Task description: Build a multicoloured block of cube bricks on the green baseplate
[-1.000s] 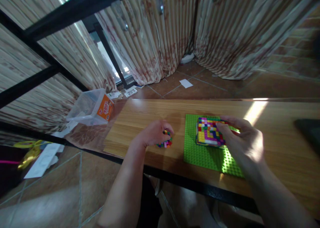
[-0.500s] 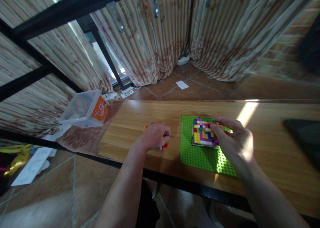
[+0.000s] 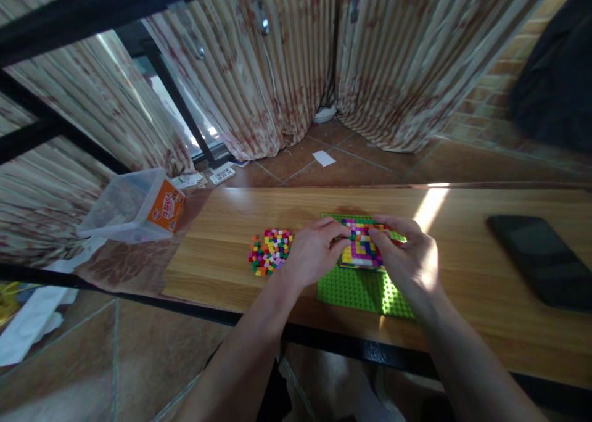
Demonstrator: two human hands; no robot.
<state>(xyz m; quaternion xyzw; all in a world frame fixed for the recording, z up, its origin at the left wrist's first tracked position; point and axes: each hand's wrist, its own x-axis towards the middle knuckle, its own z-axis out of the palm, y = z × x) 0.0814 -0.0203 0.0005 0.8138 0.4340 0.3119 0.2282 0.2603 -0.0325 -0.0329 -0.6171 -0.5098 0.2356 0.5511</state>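
Note:
On the green baseplate (image 3: 351,292) sits a low rectangular block of many-coloured toy bricks (image 3: 363,255). My left hand (image 3: 317,249) is at the block's left side, thumb and forefinger pinched on a small brick, mostly hidden by the fingertips. At the right side of the block, my right hand (image 3: 411,255) grips it, with the thumb over its top and the fingers along the far edge. The fingers cover the block's right end. A pile of loose small bricks (image 3: 271,252) in mixed colours lies on the wooden table, left of my left hand.
A black tablet-like slab (image 3: 546,258) lies on the wooden table (image 3: 208,243) at the right. Beyond the table's left end stands a clear plastic bin (image 3: 124,209) with an orange label. Curtains (image 3: 296,70) hang behind, and a white paper (image 3: 324,158) lies on the tiled floor.
My left hand has moved right, from over the loose pile to the block, uncovering the pile. My right hand stays at the block. The view has shifted, showing more of the black slab.

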